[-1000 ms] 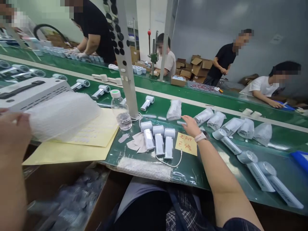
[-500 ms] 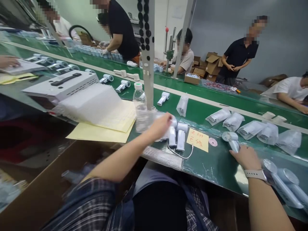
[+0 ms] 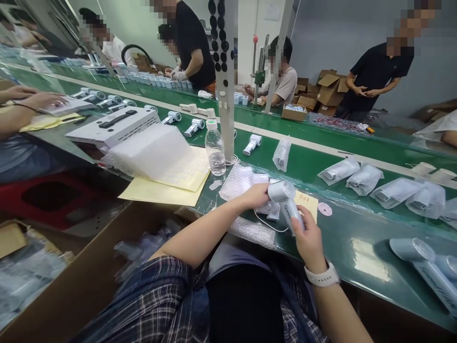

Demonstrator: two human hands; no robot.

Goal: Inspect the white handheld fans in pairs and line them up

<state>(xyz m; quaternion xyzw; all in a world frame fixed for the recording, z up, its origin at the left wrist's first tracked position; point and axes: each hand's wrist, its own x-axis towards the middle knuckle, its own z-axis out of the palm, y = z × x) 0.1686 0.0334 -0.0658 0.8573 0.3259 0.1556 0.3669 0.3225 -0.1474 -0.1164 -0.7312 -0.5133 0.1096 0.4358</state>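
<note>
We take the hair-dryer-shaped device, held over the green bench, as clock centre, twelve o'clock pointing across the bench. Working left to right, we note an open carton between eight and nine o'clock, below bench level. Toward ten o'clock stand a white case, a stack of bubble-wrap sheets and a water bottle; nearer on the same bearing lies a bubble-wrap bag.

The left hand is curled at the left end of the device's head. Its fingertips are hidden, so we cannot tell whether it grips the head or the bag's edge; it is the hand nearer the bag. Unwrapped devices lie partly covered behind it.

The device sits directly between the hands. Its handle slants from eleven to five o'clock, the head at the upper end. The right hand is closed around the handle.

Just beside, at three o'clock, we record a yellow note and a pink sticker. Wrapped devices line two to three o'clock. The widest room runs from sticker to the unwrapped pair past three o'clock. The bench's near edge, padded by a bubble-wrap strip, limits movement toward six.
</note>
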